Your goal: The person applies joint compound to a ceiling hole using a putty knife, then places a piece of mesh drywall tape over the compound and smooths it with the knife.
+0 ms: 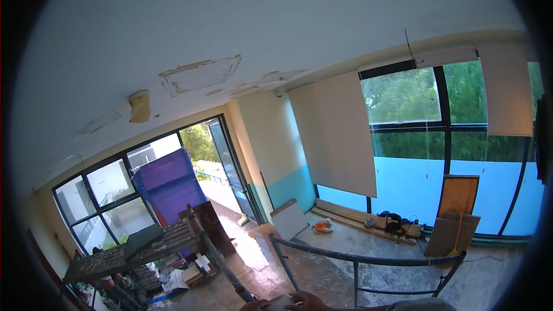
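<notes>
At the lower edge of the head view, my left hand point(254, 306) and my right hand point(308, 301) come close together. Between them is a pale grey-white thing point(279, 303) with a rounded top, cut off by the picture's edge, so its kind cannot be made out. The fingers of both hands curl against it from either side. My right forearm stretches off to the right, below a dark metal guard rail point(368, 260).
A scaffold platform point(124, 256) with a slanting tube point(216, 256) stands at left. Patches of scraped paint point(201, 75) and a hanging yellowish sheet point(139, 107) mark the ceiling. Timber boards point(357, 222), black cables point(396, 224) and leaning boards point(452, 233) lie near the windows.
</notes>
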A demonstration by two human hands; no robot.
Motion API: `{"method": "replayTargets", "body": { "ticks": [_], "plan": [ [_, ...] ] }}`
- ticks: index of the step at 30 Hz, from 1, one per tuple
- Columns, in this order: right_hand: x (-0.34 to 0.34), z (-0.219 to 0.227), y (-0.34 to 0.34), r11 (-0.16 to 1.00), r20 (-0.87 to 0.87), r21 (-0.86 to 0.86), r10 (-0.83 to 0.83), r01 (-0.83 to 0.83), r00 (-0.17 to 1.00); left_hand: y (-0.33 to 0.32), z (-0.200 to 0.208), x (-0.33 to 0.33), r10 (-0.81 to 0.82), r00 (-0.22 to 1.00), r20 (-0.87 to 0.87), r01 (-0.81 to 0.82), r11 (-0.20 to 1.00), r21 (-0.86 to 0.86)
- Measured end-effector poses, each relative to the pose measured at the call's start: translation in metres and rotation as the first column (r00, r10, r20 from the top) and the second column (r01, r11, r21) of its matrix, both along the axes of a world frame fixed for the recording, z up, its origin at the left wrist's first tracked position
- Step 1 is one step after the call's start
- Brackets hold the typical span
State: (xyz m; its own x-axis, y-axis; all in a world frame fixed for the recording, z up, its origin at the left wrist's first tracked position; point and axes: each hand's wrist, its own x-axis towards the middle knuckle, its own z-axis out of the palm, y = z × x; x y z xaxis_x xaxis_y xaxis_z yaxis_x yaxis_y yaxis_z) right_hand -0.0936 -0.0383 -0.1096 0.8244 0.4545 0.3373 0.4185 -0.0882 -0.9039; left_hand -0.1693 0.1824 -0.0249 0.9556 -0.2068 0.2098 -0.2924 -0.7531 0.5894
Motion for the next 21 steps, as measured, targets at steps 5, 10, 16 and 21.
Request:
{"method": "replayTargets", "body": {
  "ticks": [5,10,16,21],
  "plan": [
    [0.004,0.023,-0.007,0.927,-0.336,0.135,0.376,-0.351,0.863,-0.008,0.006,0.002,0.028,1.000,-0.004,-0.028,0.998,-0.056],
    [-0.018,0.030,-0.013,0.986,-0.193,-0.042,0.151,-0.162,0.970,-0.013,0.009,-0.008,-0.002,1.000,0.003,0.002,0.994,-0.107],
    [-0.027,0.077,-0.016,0.980,-0.156,-0.127,0.136,-0.157,0.978,-0.008,0.003,-0.015,0.020,0.997,-0.075,-0.024,0.998,-0.054],
    [-0.022,0.039,-0.011,0.979,0.175,-0.188,-0.041,0.075,0.984,0.014,-0.029,0.001,0.085,0.993,-0.079,-0.085,0.996,-0.001]
  ]
}}
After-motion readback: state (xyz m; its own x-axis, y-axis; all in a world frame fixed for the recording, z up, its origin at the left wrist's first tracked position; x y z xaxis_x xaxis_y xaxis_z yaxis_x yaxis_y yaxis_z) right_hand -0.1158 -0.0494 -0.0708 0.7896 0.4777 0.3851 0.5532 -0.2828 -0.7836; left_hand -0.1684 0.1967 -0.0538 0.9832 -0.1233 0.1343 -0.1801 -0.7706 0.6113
